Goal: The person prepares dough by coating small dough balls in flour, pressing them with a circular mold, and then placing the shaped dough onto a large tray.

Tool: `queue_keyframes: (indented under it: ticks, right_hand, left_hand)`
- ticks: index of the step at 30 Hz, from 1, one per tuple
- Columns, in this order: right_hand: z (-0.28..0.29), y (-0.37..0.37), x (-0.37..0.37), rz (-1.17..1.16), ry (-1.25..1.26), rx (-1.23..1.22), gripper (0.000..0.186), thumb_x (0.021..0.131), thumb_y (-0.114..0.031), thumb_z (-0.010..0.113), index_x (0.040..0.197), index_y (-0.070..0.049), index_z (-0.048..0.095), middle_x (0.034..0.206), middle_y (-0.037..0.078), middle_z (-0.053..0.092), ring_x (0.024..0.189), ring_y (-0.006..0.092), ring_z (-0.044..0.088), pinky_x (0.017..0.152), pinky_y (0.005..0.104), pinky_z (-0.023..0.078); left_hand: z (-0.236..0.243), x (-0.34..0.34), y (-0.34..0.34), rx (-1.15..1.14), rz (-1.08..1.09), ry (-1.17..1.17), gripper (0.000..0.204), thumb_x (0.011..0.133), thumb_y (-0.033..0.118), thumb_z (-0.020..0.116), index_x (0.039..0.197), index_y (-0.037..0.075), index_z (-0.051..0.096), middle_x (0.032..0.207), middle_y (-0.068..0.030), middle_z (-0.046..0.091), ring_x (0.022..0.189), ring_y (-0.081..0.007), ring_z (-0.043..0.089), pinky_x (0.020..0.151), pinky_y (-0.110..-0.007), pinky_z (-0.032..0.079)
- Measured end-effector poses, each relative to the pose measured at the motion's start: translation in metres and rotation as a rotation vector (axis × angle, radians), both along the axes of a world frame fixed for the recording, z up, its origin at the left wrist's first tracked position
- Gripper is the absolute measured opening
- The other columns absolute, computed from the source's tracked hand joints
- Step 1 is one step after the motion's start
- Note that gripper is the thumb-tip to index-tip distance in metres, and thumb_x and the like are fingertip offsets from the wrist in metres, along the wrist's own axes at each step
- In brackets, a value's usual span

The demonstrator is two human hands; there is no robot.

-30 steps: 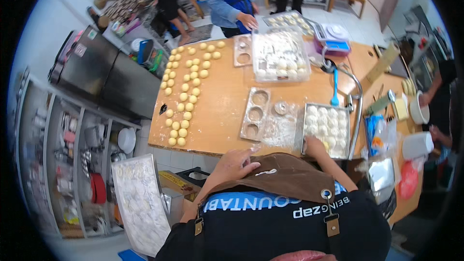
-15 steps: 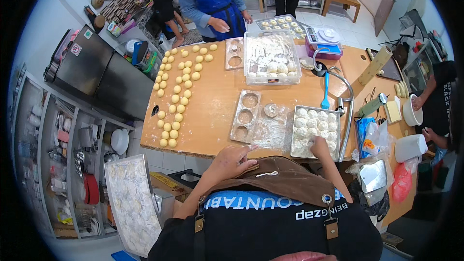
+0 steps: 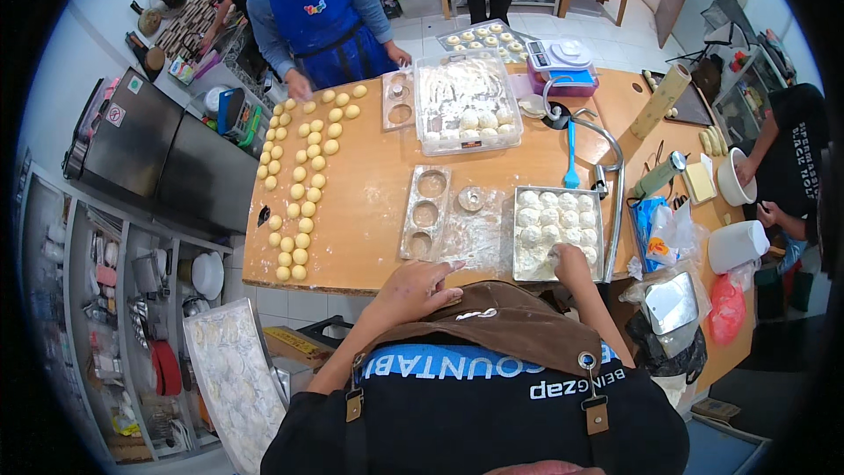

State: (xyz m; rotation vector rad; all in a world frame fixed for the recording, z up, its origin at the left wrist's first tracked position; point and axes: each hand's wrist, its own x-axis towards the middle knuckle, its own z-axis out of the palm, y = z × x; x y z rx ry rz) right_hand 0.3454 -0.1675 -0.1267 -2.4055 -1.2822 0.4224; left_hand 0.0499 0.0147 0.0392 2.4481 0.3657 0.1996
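My right hand (image 3: pixel 574 265) is over the near side of a square metal tray (image 3: pixel 517 211) of floured white dough balls (image 3: pixel 549 217). Its fingers are curled together at the balls, and what they hold, if anything, is hidden. At the table's near edge my left hand (image 3: pixel 418 288) is empty, with fingers apart. Just beyond it lie a floured patch of table (image 3: pixel 477 246), a ring-shaped cutter (image 3: pixel 471 200) and a metal mould with three round holes (image 3: pixel 425 212).
Rows of yellow dough balls (image 3: pixel 308 209) cover the left side. Farther back stand a floured plastic box (image 3: pixel 466 146), a second mould (image 3: pixel 398 99) and a scale (image 3: pixel 563 54). A curved metal pipe (image 3: pixel 613 211) and blue brush (image 3: pixel 572 158) are right of the tray. Co-workers stand around.
The view has shifted, so the table sits farther left. A co-worker in a blue apron now leans in, one hand at the far yellow balls. My right fingers have moved slightly within the tray.
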Motion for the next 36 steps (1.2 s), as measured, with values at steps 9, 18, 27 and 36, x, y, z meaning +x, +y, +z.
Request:
queue_keyframes:
  ticks: [9, 18, 27, 36]
  right_hand:
    - [-0.008, -0.007, 0.003, 0.054, -0.061, -0.133, 0.03, 0.066, 0.003, 0.056, 0.094, -0.005, 0.063, 0.096, 0.019, 0.06, 0.095, 0.0366, 0.056, 0.084, 0.0435, 0.047]
    - [-0.013, -0.002, 0.005, 0.28, -0.289, -0.301, 0.034, 0.068, -0.003, 0.06, 0.101, -0.01, 0.06, 0.1, 0.012, 0.059, 0.102, 0.0312, 0.054, 0.084, 0.0418, 0.047]
    - [-0.004, 0.012, 0.001, 0.309, -0.278, -0.324, 0.037, 0.067, -0.004, 0.061, 0.103, -0.01, 0.06, 0.098, 0.012, 0.06, 0.1, 0.0311, 0.056, 0.083, 0.0427, 0.047]
    - [-0.033, 0.008, 0.013, 0.484, -0.173, -0.274, 0.029, 0.076, -0.003, 0.055, 0.102, -0.014, 0.062, 0.102, 0.013, 0.058, 0.1, 0.0319, 0.057, 0.084, 0.041, 0.048]
  left_hand:
    - [0.0, -0.004, -0.003, 0.026, -0.002, -0.023, 0.04, 0.083, 0.03, 0.065, 0.115, 0.006, 0.059, 0.07, -0.0087, 0.058, 0.067, -0.0254, 0.057, 0.065, -0.037, 0.045]
    - [-0.001, -0.011, -0.009, 0.017, 0.008, -0.056, 0.041, 0.083, 0.03, 0.065, 0.115, 0.006, 0.058, 0.07, -0.009, 0.058, 0.066, -0.0264, 0.057, 0.064, -0.038, 0.045]
    - [-0.008, -0.019, -0.011, 0.019, 0.047, -0.04, 0.041, 0.083, 0.03, 0.065, 0.117, 0.008, 0.058, 0.07, -0.0089, 0.059, 0.067, -0.0266, 0.058, 0.064, -0.038, 0.046]
    - [-0.003, -0.012, -0.008, -0.005, 0.036, -0.044, 0.04, 0.082, 0.03, 0.066, 0.114, 0.007, 0.059, 0.069, -0.0095, 0.059, 0.066, -0.0271, 0.058, 0.063, -0.038, 0.046]
